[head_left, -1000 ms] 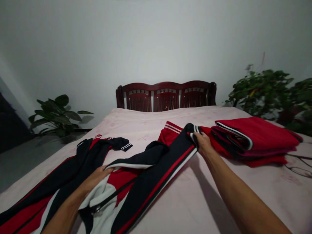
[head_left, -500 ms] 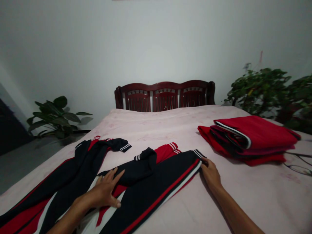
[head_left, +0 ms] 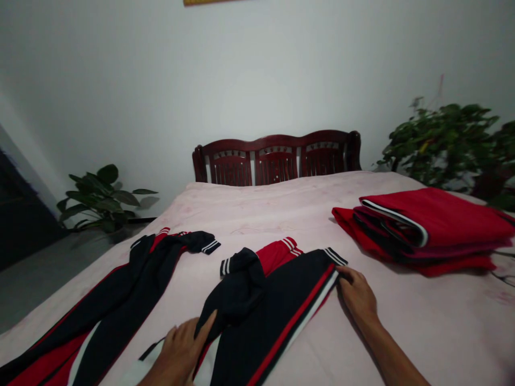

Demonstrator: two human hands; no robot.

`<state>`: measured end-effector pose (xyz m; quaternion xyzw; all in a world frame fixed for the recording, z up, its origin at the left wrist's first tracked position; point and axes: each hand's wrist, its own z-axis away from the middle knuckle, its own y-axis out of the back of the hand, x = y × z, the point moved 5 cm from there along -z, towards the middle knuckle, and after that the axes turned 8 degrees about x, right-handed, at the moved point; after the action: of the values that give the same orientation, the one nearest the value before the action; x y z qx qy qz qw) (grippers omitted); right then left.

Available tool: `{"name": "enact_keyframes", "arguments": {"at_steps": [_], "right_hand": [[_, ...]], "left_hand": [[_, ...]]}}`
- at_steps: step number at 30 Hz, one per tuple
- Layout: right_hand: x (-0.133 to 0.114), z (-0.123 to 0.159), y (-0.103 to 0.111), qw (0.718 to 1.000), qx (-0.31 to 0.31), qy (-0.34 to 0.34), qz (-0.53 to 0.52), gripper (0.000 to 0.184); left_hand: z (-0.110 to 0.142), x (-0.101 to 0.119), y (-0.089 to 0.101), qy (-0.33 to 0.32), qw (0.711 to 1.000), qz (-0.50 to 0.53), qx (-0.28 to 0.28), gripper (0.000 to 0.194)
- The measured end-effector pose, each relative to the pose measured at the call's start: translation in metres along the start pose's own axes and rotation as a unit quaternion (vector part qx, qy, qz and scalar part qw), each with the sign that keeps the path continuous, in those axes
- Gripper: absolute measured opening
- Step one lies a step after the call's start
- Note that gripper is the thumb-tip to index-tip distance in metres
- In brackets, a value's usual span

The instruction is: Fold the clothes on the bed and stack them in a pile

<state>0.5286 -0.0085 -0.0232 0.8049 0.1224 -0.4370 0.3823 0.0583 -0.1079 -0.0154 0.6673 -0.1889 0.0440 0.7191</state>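
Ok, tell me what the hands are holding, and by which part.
The right hand pinches the long black sleeve at its striped edge near the cuff. The left hand lies against the folded other sleeve, no clear grip.

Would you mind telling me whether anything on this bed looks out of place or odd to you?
One thing stands out: the black sleeve beside the left hand is bunched in a heap on the tracksuit jacket. It looks odd because the jacket's body lies fairly flat on the pink bedsheet, while this sleeve is crumpled.
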Motion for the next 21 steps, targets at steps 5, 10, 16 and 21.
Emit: {"name": "enact_keyframes", "arguments": {"at_steps": [5,10,16,21], "right_hand": [[-0.002,0.0,0.001,1.0,0.011,-0.017,-0.016,0.046],[0.0,0.002,0.005,0.996,0.038,-0.06,-0.044,0.05],[0.001,0.006,0.011,0.992,0.042,-0.072,-0.09,0.052],[0.005,0.003,0.008,0.995,0.02,-0.05,-0.088,0.047]], "left_hand": [[-0.017,0.005,-0.003,-0.019,1.0,0.008,0.002,0.094],[-0.112,0.05,0.119,-0.096,0.984,-0.057,0.141,0.061],[-0.178,0.079,0.304,-0.02,0.89,-0.242,0.387,0.055],[-0.124,-0.011,0.343,0.059,0.893,-0.275,0.35,0.06]]}}
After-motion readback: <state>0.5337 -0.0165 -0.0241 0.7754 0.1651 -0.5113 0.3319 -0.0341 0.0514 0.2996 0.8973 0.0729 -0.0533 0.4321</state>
